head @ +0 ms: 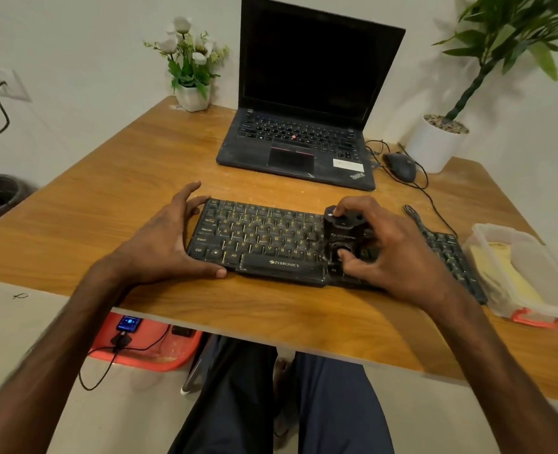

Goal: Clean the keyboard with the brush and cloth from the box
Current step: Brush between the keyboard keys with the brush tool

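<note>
Left hand (169,247): brackets the left end of the keyboard (264,237) – thumb flat along the near edge, spread and bent fingers reaching to the far left corner.
Open room, left: bare table (113,178) runs from the keyboard's left end out to the table's left edge, and far towards the small flower pot (193,96).
Keyboard: lies crosswise near the table's near edge, just this side of the laptop (303,139). Its right-middle keys are hidden under the right hand; the right end shows again beyond it, touching or nearly touching the box.
Brush (343,229): a black block standing on the keys right of centre. Its underside is hidden, so the bristles cannot be seen.
Right hand (392,253): fingers curled round the brush – forefinger tip on top, thumb on the near face, the other fingers hidden behind it.
Far right: a mouse (400,167) and its cable lie between the laptop and a white plant pot (435,144).
Cloth (500,267): yellow, blurred through the plastic, inside the box.
Box (546,276): clear, at the table's right side, its right part cut off by the frame edge.
</note>
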The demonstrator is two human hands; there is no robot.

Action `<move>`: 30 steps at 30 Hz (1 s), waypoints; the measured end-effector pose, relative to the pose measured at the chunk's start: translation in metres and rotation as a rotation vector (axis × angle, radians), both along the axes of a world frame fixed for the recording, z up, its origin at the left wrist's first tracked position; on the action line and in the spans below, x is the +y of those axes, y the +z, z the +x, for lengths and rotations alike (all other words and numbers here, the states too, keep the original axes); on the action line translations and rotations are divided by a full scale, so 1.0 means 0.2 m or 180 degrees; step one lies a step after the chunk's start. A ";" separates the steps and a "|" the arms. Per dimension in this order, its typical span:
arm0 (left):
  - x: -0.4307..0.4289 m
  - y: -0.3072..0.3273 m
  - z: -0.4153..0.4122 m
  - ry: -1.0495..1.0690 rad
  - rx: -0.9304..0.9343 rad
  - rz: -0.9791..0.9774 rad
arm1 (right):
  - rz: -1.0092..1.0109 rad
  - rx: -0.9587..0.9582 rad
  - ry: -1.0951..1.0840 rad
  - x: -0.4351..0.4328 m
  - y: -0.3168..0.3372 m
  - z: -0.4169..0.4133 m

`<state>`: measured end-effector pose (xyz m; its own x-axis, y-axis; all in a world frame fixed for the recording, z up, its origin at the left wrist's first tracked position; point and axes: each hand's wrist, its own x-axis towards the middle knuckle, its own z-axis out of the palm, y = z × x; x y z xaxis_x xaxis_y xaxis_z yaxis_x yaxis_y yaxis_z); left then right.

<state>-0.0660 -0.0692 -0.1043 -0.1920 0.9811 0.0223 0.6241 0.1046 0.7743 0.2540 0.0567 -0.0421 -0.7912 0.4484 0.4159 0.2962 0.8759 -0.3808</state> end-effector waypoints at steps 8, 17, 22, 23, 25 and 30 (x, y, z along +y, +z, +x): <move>0.00 0.00 -0.01 -0.0017 0.0047 -0.0048 | 0.0287 0.0122 0.0526 -0.02 -0.08 -0.05; 0.00 -0.01 -0.02 -0.0003 0.0001 -0.0033 | -0.0274 0.0739 0.0424 -0.09 -0.12 -0.04; 0.00 -0.01 -0.01 0.0004 0.0013 -0.0011 | 0.0162 0.0572 -0.0078 0.04 -0.10 0.01; 0.00 -0.01 -0.02 0.0001 0.0029 -0.0007 | 0.0153 0.0636 -0.0178 0.06 -0.08 0.02; 0.00 -0.01 -0.01 -0.0004 0.0052 0.0004 | -0.0203 0.0862 -0.0221 0.04 -0.06 0.01; 0.00 -0.01 -0.01 -0.0015 0.0066 0.0019 | -0.0613 0.0717 0.0264 -0.05 -0.11 -0.07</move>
